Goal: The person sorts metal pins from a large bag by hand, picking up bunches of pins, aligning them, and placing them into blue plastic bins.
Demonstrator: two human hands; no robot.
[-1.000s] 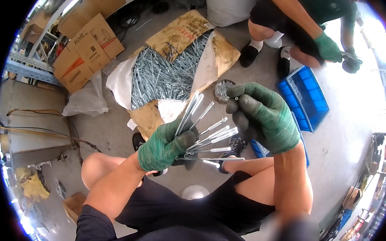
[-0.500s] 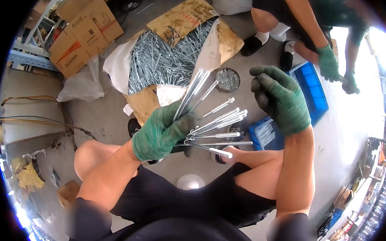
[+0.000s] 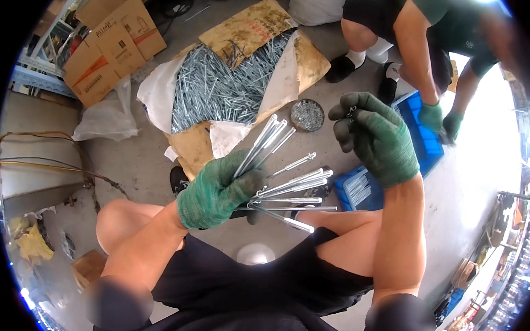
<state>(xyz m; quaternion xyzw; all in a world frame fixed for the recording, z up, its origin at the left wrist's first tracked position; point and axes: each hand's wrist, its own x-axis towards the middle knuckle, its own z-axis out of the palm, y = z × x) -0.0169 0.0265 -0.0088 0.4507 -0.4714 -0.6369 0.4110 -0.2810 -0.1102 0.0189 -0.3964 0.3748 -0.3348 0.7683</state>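
Observation:
My left hand (image 3: 219, 190), in a green glove with dark fingers, is closed around a fanned bunch of silver metal rods (image 3: 297, 185). Several rods carry a thicker sleeve toward the outer end, and some show a small hook near my thumb. To the right, my gloved right hand (image 3: 379, 135) is raised with its fingers curled. Small metal pieces (image 3: 351, 113) show at its fingertips, too small to name. Between the hands and farther off, a round tin (image 3: 307, 115) on the floor holds many small metal parts.
A torn open package (image 3: 268, 97) heaped with metal rods (image 3: 215, 85) lies ahead. Blue bins (image 3: 341, 199) stand at right, the nearer one with rods inside. A co-worker's gloved hands (image 3: 432, 117) are over the farther bin. Cardboard boxes (image 3: 106, 55) and a plastic bag (image 3: 108, 118) are at left.
Small metal pieces now show at my right fingertips. My left hand still grips the rods. The co-worker's hands have moved down and left toward the blue bin.

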